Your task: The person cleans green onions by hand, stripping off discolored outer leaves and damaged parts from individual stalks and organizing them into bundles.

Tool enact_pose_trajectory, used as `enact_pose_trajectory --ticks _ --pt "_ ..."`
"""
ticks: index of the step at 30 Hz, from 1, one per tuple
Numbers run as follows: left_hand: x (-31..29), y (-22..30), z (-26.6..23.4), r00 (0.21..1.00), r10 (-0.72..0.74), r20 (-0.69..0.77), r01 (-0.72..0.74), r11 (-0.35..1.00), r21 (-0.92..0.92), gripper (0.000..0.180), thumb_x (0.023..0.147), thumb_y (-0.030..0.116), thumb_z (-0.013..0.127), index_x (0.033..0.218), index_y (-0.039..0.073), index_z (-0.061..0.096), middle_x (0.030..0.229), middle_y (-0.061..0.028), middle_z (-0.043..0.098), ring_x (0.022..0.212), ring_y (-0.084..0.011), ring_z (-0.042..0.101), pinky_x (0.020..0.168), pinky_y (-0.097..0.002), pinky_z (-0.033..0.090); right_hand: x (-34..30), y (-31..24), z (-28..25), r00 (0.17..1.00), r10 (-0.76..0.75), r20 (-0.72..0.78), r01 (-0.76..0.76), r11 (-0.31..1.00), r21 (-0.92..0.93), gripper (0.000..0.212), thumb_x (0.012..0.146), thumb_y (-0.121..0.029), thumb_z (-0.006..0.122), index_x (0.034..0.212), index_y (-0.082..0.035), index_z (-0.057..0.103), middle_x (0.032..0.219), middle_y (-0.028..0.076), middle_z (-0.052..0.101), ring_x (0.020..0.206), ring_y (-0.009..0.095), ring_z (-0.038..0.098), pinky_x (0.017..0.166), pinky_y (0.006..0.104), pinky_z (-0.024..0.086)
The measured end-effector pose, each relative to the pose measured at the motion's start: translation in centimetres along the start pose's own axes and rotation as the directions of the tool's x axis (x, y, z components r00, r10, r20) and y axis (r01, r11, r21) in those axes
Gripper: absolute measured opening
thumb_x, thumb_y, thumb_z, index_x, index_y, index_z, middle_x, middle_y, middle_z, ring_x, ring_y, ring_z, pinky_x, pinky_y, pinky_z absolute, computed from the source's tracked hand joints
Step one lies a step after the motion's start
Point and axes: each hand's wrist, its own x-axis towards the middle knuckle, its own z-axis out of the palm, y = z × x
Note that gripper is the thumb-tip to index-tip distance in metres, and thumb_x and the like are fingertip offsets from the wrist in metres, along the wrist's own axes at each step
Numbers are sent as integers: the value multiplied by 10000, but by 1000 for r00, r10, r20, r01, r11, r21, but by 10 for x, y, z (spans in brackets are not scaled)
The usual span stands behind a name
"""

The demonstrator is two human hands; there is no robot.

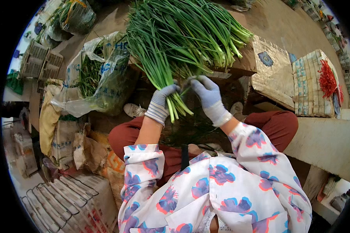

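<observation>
My left hand (159, 101), in a grey-blue knit glove with a striped cuff, is closed round a small bunch of green onions (156, 66). Their pale stalk ends poke out below the fist, pointing toward me, while the long leaves run up toward the big pile. To the right, my right hand (209, 95), gloved the same way, has its fingers bent together beside the bunch. A thin strand shows near its fingertips; what they pinch is too small to make out. Beyond both hands a large heap of green onions (190, 31) lies on a low brown table (247, 64).
Left of the heap stands a clear plastic bag (101, 93) of leaf scraps. Cartons (274, 73) and a woven-looking box (311, 85) with a bundle of red ties (327, 79) stand on the right. Stacked flattened boxes (66, 202) fill the lower left. My knees flank the hands.
</observation>
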Motion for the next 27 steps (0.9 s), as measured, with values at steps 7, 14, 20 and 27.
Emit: enact_pose_trajectory --ticks 7,14,20,27 --pt "-4 41 -5 973 217 74 -168 895 -413 162 826 65 534 976 17 496 795 -62 542 680 -156 549 691 -335 486 -73 -18 -92 717 402 570 75 768 -636 222 855 -190 546 1023 -50 584 805 97 639 764 143 606 699 290 482" --pt "-8 67 0 790 535 299 -327 780 -534 113 894 132 499 866 33 452 685 3 370 595 -101 382 618 -273 362 -3 -105 -89 836 -480 264 363 126 -923 395 756 -396 596 976 -69 574 867 135 611 804 306 597 668 417 470" --pt "14 60 29 787 481 386 -347 863 -368 161 854 160 565 996 91 530 649 48 397 517 -73 350 527 -246 306 63 -135 -97 960 -264 92 50 -161 -986 403 826 -466 486 830 -71 564 718 175 605 702 354 595 602 449 454" --pt "57 17 39 963 114 244 -79 985 -151 202 837 157 577 1009 61 533 1067 -157 601 1036 -267 562 856 -393 477 34 -122 -90 868 -487 93 82 -44 -996 321 836 -378 515 712 -89 578 606 157 582 594 349 582 528 437 445"
